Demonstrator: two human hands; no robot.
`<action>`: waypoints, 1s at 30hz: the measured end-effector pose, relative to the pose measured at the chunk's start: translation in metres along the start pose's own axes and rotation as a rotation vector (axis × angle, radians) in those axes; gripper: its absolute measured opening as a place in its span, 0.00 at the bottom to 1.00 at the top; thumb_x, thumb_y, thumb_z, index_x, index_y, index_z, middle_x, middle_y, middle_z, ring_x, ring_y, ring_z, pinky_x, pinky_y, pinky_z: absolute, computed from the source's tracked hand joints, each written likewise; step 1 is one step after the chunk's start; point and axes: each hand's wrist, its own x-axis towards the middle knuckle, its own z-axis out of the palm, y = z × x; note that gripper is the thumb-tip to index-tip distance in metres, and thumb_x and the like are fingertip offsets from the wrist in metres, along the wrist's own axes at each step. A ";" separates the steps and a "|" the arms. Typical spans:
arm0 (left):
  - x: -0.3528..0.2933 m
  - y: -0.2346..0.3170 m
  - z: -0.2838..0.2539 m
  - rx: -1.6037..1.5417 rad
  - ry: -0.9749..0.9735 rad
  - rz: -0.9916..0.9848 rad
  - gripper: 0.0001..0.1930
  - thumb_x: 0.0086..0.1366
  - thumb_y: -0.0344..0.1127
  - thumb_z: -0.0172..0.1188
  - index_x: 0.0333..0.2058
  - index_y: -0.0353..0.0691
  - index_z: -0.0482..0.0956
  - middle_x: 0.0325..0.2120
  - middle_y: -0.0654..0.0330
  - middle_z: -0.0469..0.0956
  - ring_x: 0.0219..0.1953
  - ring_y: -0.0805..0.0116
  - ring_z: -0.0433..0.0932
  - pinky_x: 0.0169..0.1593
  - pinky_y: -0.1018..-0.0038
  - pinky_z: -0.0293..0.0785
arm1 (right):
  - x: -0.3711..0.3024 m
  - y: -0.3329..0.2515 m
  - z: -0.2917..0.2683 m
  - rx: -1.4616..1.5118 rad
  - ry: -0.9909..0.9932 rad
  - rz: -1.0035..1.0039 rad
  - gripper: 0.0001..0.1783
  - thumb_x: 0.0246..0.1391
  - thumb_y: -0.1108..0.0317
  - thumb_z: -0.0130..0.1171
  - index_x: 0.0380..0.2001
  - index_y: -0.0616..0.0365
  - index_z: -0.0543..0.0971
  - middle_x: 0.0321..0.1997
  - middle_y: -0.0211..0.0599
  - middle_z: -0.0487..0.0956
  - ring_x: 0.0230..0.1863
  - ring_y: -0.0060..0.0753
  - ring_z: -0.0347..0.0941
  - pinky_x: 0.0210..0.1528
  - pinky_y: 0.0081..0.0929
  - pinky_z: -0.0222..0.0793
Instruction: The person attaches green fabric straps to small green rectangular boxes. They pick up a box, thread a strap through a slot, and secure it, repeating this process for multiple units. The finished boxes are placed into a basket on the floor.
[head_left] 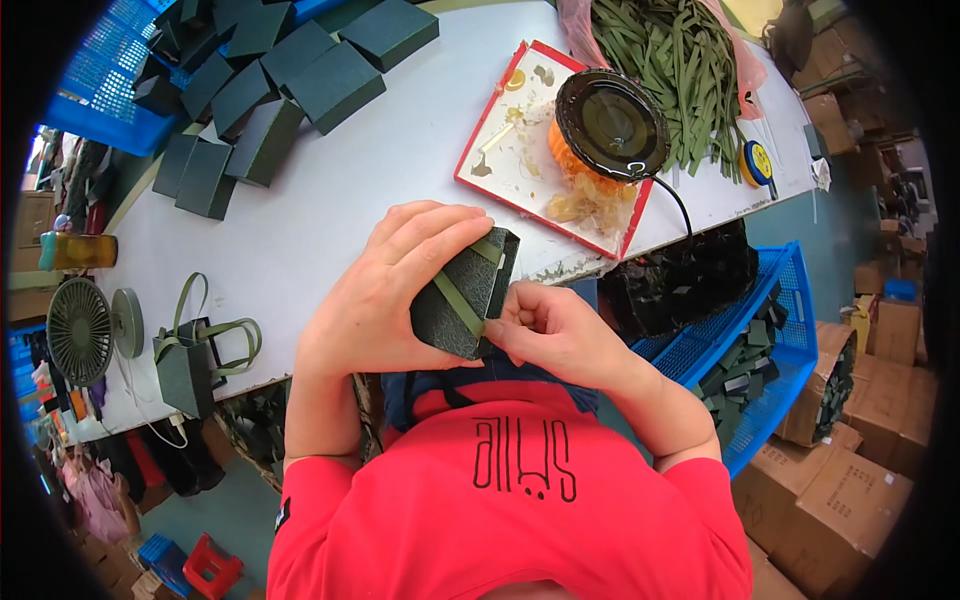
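Note:
A small dark green box [462, 300] with a patterned face is held above the table's near edge. Two flat green ribbons [457, 303] run slantwise across it. My left hand [395, 280] wraps round the box from the left, fingers over its top and thumb beneath. At the box's lower right corner, my right hand [555, 335] is closed with thumb and forefinger pressed together by a ribbon's end. Whether the ribbon or the box edge lies between those fingertips is hidden. The box's right side shows an open, dark-rimmed edge.
Ahead stands a round pot of dark liquid [612, 125] on a red-edged tray [480, 185] with dried drips. Green ribbons [675, 75] heap behind it. Dark green boxes [325, 80] lie far left. A ribbon-handled box [183, 375] and fan [80, 330] stand left; a blue crate [795, 340] sits right.

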 end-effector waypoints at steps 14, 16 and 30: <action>0.001 -0.001 0.002 0.062 0.061 -0.049 0.47 0.35 0.38 0.80 0.58 0.37 0.72 0.56 0.54 0.73 0.59 0.48 0.69 0.62 0.57 0.66 | 0.002 -0.003 -0.011 -0.120 0.143 -0.151 0.12 0.65 0.66 0.58 0.44 0.66 0.79 0.37 0.35 0.82 0.35 0.21 0.78 0.39 0.20 0.73; -0.002 -0.002 -0.001 0.093 0.074 -0.069 0.49 0.34 0.38 0.80 0.59 0.37 0.71 0.57 0.53 0.73 0.59 0.47 0.69 0.62 0.57 0.66 | -0.008 -0.004 -0.014 -0.248 0.305 -0.305 0.16 0.68 0.69 0.55 0.56 0.62 0.78 0.50 0.36 0.81 0.46 0.17 0.76 0.49 0.18 0.71; 0.003 0.002 0.002 0.075 0.102 0.000 0.49 0.33 0.38 0.80 0.59 0.36 0.71 0.57 0.52 0.72 0.60 0.47 0.69 0.62 0.56 0.66 | -0.006 0.012 -0.004 -0.262 0.396 -0.413 0.11 0.55 0.69 0.68 0.41 0.59 0.80 0.36 0.30 0.80 0.40 0.21 0.73 0.39 0.21 0.65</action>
